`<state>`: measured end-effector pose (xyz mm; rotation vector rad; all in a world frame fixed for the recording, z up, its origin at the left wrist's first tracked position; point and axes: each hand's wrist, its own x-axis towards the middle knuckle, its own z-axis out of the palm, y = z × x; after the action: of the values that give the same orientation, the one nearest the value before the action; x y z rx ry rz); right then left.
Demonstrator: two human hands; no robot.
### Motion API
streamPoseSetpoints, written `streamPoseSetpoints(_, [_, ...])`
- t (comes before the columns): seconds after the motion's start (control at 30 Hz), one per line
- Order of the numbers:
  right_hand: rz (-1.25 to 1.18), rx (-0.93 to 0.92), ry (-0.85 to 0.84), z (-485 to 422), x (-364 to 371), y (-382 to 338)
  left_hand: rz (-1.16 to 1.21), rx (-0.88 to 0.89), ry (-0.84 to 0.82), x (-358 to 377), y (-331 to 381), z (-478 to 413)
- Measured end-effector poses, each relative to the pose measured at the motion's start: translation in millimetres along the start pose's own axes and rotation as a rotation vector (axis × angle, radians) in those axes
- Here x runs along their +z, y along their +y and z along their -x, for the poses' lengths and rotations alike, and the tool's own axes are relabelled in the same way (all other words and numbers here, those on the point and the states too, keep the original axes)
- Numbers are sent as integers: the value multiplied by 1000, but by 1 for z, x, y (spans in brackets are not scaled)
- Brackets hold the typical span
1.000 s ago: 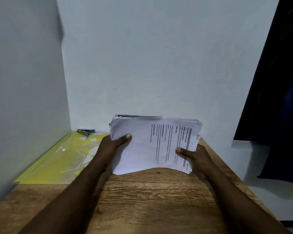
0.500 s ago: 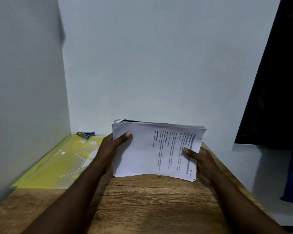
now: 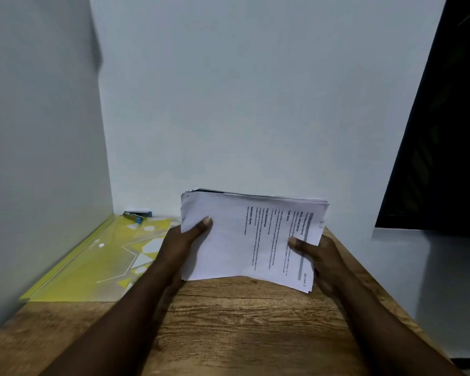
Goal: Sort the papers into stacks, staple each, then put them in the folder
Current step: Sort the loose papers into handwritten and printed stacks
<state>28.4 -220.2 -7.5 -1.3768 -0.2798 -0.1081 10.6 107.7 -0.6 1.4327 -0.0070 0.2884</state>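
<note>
Head view: 1 unsorted stack of papers [image 3: 236,240] is gripped above the tabletop [image 3: 242,321] by left hand [image 3: 183,241] and right hand [image 3: 318,256]. Stapler [image 3: 137,215] and yellow folder [image 3: 98,261] lie untouched; sorting seems barely begun.

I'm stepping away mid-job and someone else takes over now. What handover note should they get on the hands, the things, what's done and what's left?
Hands: left hand and right hand each grip a side of the paper stack, thumbs on top, above the wooden table.
Things: yellow folder lies flat at the left; blue stapler at its far end by the wall.
Done: nothing visible; all papers in one pile.
Left: sort, staple, file.
</note>
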Motion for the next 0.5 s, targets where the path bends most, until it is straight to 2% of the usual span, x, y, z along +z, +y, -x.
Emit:
streamPoseSetpoints(0.27, [8,-84,66,-6,8,-6,-75,78,70,10,9,0])
streamPoseSetpoints(0.5, [100,0,20,8,2,21,-35,-66,60,7,-23,10])
